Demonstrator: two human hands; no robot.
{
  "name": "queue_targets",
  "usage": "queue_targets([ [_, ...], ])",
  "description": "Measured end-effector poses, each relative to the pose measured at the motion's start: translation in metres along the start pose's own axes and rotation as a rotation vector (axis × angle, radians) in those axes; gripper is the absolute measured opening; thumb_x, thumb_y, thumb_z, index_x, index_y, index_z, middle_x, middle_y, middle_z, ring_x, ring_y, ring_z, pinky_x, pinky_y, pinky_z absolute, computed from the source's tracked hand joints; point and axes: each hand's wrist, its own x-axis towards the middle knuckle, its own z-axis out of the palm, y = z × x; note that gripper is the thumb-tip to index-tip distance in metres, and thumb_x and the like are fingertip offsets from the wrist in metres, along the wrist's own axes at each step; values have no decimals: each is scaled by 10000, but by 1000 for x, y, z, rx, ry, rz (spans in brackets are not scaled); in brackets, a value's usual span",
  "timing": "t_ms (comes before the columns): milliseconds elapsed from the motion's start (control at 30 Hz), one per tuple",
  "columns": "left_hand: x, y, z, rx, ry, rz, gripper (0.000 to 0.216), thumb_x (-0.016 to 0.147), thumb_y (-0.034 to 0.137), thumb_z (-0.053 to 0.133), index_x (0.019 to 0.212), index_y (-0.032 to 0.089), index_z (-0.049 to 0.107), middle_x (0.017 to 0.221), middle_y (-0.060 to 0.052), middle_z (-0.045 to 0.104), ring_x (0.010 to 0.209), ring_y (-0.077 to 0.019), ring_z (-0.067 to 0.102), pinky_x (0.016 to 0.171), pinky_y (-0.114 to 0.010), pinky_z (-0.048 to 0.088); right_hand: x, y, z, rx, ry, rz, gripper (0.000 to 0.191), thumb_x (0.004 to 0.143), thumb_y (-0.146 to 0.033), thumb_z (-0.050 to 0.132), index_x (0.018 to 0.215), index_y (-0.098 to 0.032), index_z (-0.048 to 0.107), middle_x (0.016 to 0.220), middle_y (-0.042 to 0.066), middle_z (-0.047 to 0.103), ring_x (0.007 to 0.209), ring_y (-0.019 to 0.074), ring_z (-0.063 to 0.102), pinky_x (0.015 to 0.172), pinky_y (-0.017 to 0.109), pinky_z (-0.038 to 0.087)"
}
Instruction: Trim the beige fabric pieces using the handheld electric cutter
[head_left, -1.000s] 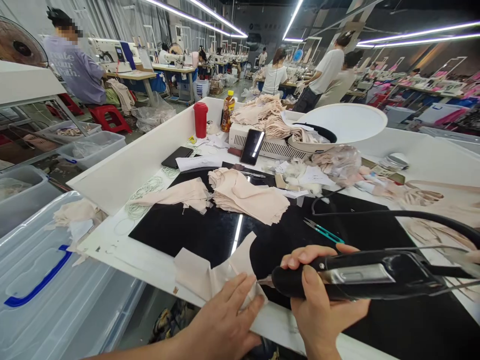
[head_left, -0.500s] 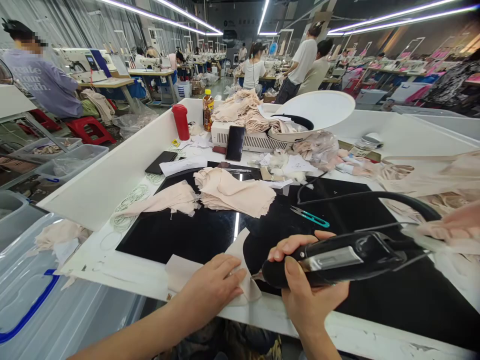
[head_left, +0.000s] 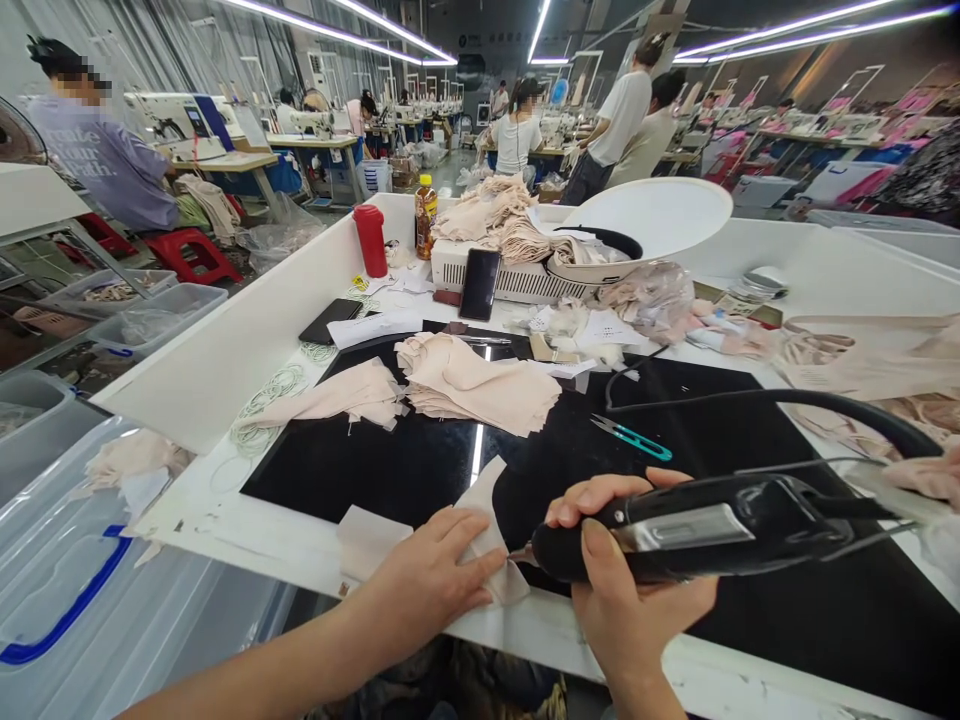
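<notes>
My left hand (head_left: 435, 570) lies with fingers extended over a small pale beige fabric piece (head_left: 484, 490) at the table's front edge, pressing it down. A flat pale piece (head_left: 373, 540) shows beside it. My right hand (head_left: 630, 580) is wrapped round a black corded handheld tool (head_left: 697, 530) with a silver panel; its thin metal tip (head_left: 523, 554) meets the fabric's right side near my left fingertips. Where exactly the tip touches is too small to tell. Behind my hands lie a stack of beige fabric pieces (head_left: 476, 385) and teal thread snips (head_left: 634, 438).
A thick black cord (head_left: 847, 402) arches from the tool to the right. Loose beige fabric (head_left: 870, 360) lies at right. At the back stand a phone (head_left: 480, 284), a red cup (head_left: 369, 241) and a bottle (head_left: 425, 217). Clear bins (head_left: 135, 590) flank the table's left side.
The whole view has shifted slightly to the right. My left fingers have crept a little toward the tool's tip; both hands otherwise keep their places.
</notes>
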Motion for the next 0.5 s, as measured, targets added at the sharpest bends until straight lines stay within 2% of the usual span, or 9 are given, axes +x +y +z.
queue_targets([
  [500, 3, 3, 0, -4, 32, -12, 481, 932, 378, 797, 1311, 148, 610, 1349, -182, 620, 1279, -300, 588, 1103, -431, 506, 9, 2, 9, -13, 55, -22, 464, 827, -138, 801, 1206, -273, 571, 826, -47, 671, 651, 143, 645, 618, 331, 591],
])
